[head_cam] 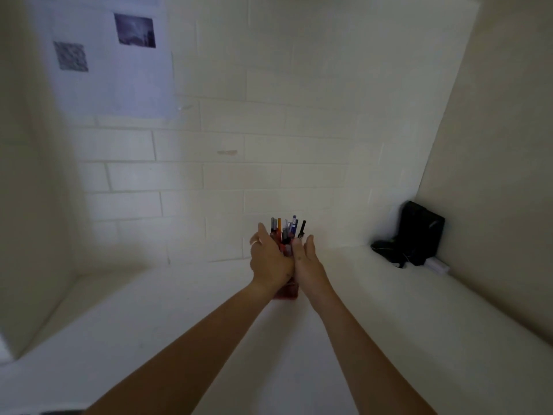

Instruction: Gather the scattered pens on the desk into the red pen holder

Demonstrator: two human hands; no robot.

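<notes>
The red pen holder (288, 291) stands on the white desk (179, 310) near the back wall, mostly hidden behind my hands. A bunch of several pens (286, 229) sticks up out of it: grey, orange, blue and black ones. My left hand (269, 259) cups the holder and the pens from the left, with a ring on one finger. On the right side my right hand (308, 257) presses against the bunch. Both hands close around the pens and the holder's top. I see no loose pens on the desk.
A black object (417, 233) with cables leans in the right back corner, a small white block (437, 265) beside it. A white paper sheet (113, 61) with two dark prints hangs on the tiled wall at upper left. Side walls enclose the desk left and right.
</notes>
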